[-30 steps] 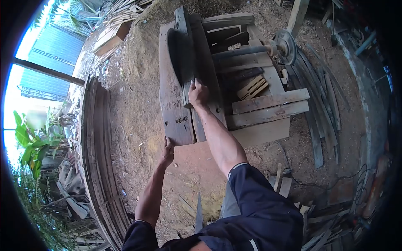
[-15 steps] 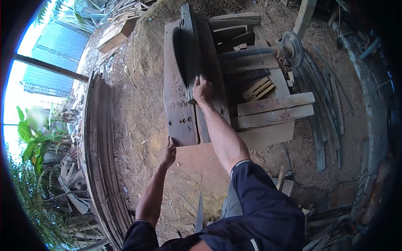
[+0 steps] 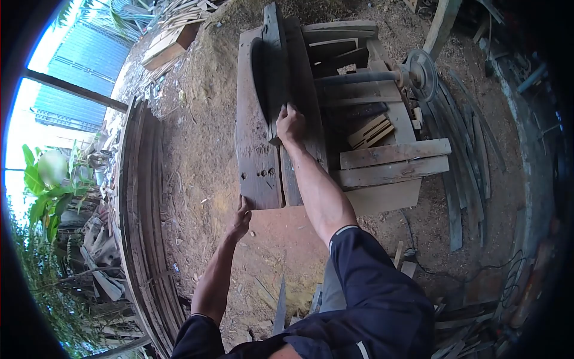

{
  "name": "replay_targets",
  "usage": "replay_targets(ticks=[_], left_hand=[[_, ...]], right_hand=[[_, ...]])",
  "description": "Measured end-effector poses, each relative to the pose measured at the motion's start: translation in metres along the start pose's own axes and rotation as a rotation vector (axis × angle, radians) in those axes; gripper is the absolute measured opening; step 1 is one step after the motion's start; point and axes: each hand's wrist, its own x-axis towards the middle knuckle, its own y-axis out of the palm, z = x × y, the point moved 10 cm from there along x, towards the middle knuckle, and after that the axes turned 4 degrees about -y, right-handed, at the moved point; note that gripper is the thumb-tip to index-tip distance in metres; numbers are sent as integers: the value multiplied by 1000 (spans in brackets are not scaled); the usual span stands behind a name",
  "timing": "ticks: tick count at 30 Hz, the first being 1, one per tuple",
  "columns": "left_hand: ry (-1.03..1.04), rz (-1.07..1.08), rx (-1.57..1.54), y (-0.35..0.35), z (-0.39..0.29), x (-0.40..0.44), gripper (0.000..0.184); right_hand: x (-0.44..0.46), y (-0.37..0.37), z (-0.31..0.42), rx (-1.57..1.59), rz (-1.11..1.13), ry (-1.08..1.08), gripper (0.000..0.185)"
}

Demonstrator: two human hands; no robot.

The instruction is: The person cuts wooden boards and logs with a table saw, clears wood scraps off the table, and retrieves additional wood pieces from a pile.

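A wooden saw table [image 3: 254, 128] stands in front of me, with a dark round saw blade [image 3: 258, 75] rising through its top. Along the right side of the blade lies a long dark wooden plank [image 3: 275, 54]. My right hand [image 3: 290, 124] is closed on the right edge of this plank near its close end, thumb and fingertips pinched together. My left hand [image 3: 241, 220] grips the near left corner of the table, fingers partly hidden by the edge. Several holes and a long slot show in the tabletop between my hands.
A shaft [image 3: 359, 78] runs right from the table to a pulley wheel [image 3: 422, 76]. Boards [image 3: 394, 163] and a small slatted wood piece [image 3: 371, 131] lie on the frame. Long planks [image 3: 140, 197] are stacked at left; strips [image 3: 451, 197] lie on the ground at right.
The view has shifted slightly. My right hand and the plank appear a touch farther up the frame, while my left hand stays at the table corner.
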Motion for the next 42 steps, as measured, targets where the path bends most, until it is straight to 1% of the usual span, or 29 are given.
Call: replay_targets(ticks=[4,6,7,9,10,12,13,14,15,16,17,18,20,21,22,24,25,26,28,29,30,32,33,34,35,36,38,40,42], left_hand=[[-24,-11,-86,1,6,1,68],[-14,11,23,2,6,1,67],[-19,9,21,7,11,-2,67],[23,-34,-80,3,12,3,66],[-5,-32,-52,3,16,2,66],[8,-17,-12,1,14,2,68],[37,-145,55,-11,6,-4,61],[23,-138,46,-15,14,-6,61],[-85,-103,-16,-17,36,0,53],[-183,-72,-88,-19,40,8,48],[-239,-190,-183,-33,40,12,37],[-298,-247,-214,-46,34,20,34],[-41,-579,-377,-76,23,46,32],[-55,-593,-447,-83,17,62,33],[-66,-607,-516,-93,7,79,35],[-115,-497,-559,-107,-26,109,43],[-88,-474,-558,-112,-37,127,47],[-62,-455,-559,-117,-46,144,52],[-60,-376,-545,-124,-59,177,52],[4,-350,-587,-130,-70,191,51],[68,-327,-629,-133,-81,203,50],[62,-321,-551,-144,-105,214,48],[51,-336,-571,-146,-106,224,48],[7,-225,-593,-136,-108,239,48],[-34,-110,-612,-124,-110,250,49],[-38,-118,-626,-124,-113,257,49],[11,-99,-576,-124,-126,267,52],[-10,-81,-538,-121,-127,279,52],[118,-145,-465,-129,-143,282,49]], right_hand=[[5,3,-1,-1,-8,-3,25],[12,11,-4,18,7,-12,22],[13,15,-8,19,13,-12,22],[30,19,-6,42,-74,-38,21],[37,25,-7,51,-70,-41,21],[52,38,-8,49,-40,-60,16],[55,48,-17,14,1,-49,23],[48,53,-24,7,17,-44,23],[49,53,-26,36,20,-31,25],[55,53,-27,62,22,-32,26],[56,61,-36,-8,125,42,31],[59,61,-33,-22,136,11,31],[57,67,-45,-3,248,125,37],[56,70,-52,32,330,210,46],[60,60,-40,18,342,188,46],[58,46,-25,83,509,370,53],[57,55,-43,-16,625,446,62],[60,58,-53,-33,640,429,62],[58,73,-73,73,653,454,72],[59,79,-81,98,659,438,75],[59,81,-81,85,686,419,75],[57,80,-85,88,682,496,76],[56,80,-84,111,697,514,75],[56,80,-83,99,716,504,75],[57,80,-81,152,711,504,73],[57,79,-78,209,703,505,72],[58,78,-73,223,704,505,72],[56,84,-79,311,748,561,74],[56,86,-84,298,748,557,74]])
